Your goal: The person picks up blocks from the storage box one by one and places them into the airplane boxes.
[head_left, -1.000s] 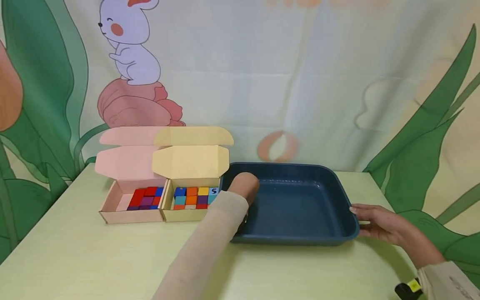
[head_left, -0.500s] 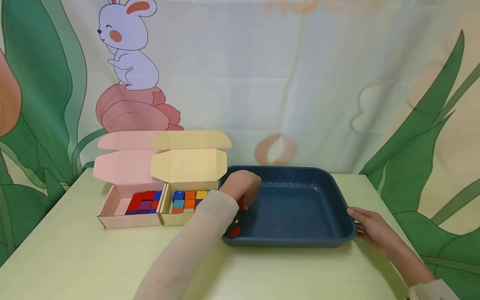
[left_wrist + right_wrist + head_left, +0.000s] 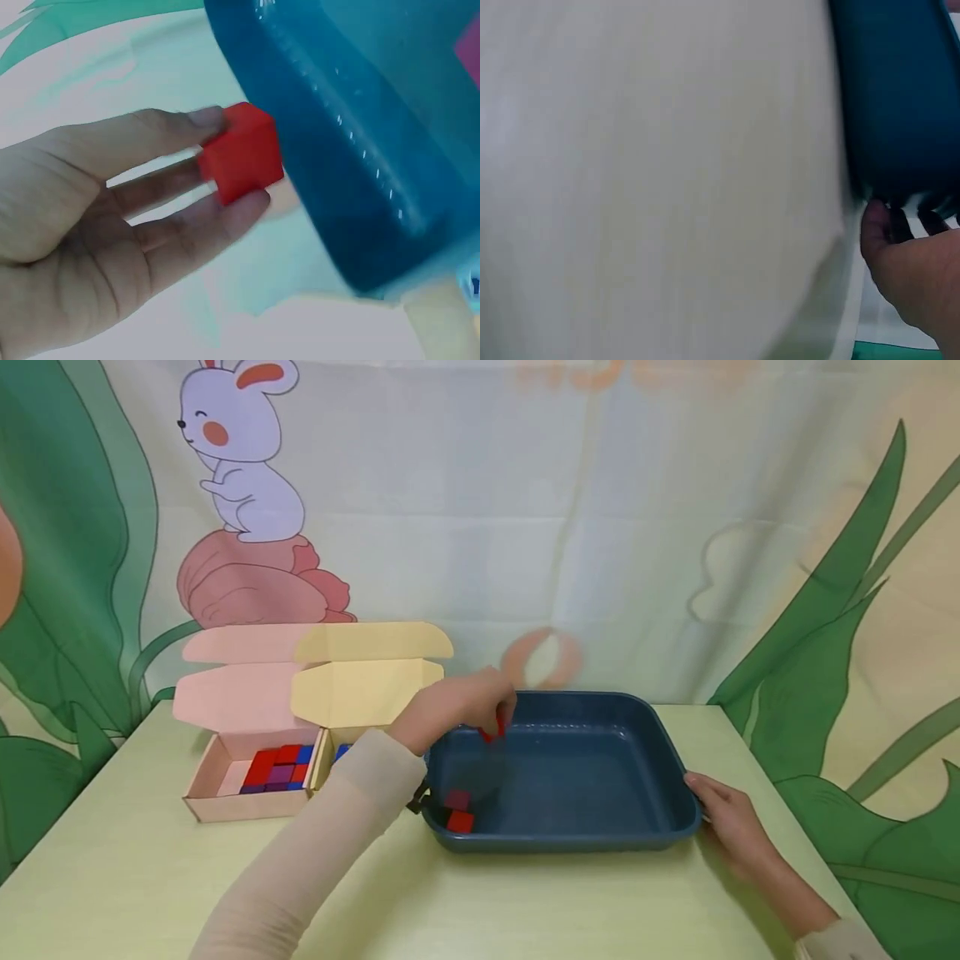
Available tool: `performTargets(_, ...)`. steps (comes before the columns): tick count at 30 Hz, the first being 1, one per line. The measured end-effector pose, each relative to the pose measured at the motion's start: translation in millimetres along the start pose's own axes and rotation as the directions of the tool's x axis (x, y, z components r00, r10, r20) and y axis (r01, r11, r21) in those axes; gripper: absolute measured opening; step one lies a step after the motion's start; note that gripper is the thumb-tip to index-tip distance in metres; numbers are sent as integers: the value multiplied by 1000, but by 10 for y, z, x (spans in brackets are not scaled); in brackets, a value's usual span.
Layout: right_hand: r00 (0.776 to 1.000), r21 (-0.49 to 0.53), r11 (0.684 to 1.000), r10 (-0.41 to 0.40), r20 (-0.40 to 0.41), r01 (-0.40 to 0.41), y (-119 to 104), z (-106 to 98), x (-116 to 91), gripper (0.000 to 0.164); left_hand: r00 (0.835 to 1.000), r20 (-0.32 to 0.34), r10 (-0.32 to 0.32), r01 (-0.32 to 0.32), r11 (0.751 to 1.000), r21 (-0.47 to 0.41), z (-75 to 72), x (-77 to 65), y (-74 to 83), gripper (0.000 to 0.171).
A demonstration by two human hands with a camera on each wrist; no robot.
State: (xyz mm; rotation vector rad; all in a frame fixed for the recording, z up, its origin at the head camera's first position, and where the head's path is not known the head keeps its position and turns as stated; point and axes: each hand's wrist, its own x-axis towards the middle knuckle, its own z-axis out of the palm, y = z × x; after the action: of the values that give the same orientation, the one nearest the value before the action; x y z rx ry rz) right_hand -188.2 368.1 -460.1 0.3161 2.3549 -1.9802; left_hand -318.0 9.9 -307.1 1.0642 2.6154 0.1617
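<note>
My left hand (image 3: pixel 468 700) is over the left back part of a dark blue tray (image 3: pixel 581 777), pinching a red cube (image 3: pixel 492 729). In the left wrist view the thumb and fingertips grip this cube (image 3: pixel 244 157) near the tray's rim. Another red block (image 3: pixel 461 822) and a purple block (image 3: pixel 458 799) lie in the tray's front left corner. At the tray's right end, my right hand (image 3: pixel 731 818) holds the edge with the thumb at the rim. The right wrist view shows the thumb and fingers of that hand (image 3: pixel 919 277) at the tray's end; some fingers are partly hidden.
Left of the tray stand two open cardboard boxes, a pink one (image 3: pixel 251 808) with red, purple and blue blocks and a yellow one (image 3: pixel 367 692), partly hidden behind my left arm. A printed cloth (image 3: pixel 420 552) hangs behind the table (image 3: pixel 525 902).
My left hand has risen from inside the tray with the red cube pinched, uncovering the red and purple blocks in the corner. My right hand stays at the tray's edge; the head view has shifted slightly.
</note>
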Motion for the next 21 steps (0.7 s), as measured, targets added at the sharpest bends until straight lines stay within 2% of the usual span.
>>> performTargets(5, 999, -18, 999, 27, -23, -27, 60, 4, -30, 76, 999, -36, -18, 17, 999, -33, -95, -247, -166, 13)
performTargets(10, 999, 83, 996, 44, 21, -46, 111, -73, -82, 77, 997, -71, -44, 43, 999, -11, -178, -591, -466, 15)
performTargets(14, 998, 139, 989, 46, 41, -51, 120, -113, -107, 77, 991, -120, -64, 65, 998, -2, -192, -934, -849, 12)
performTargets(17, 997, 125, 990, 52, 56, -59, 125, -121, -128, 76, 982, -157, -106, 106, 994, -10, -100, -1239, -1213, 14)
performTargets(19, 996, 107, 992, 64, 68, -71, 127, -122, -143, 76, 978, -150, -148, 144, 989, -35, 7, -1438, -1460, 16)
performTargets(21, 994, 89, 992, 79, 78, -86, 129, -123, -156, 76, 974, -99, -205, 199, 978, -65, 144, -1605, -1696, 17)
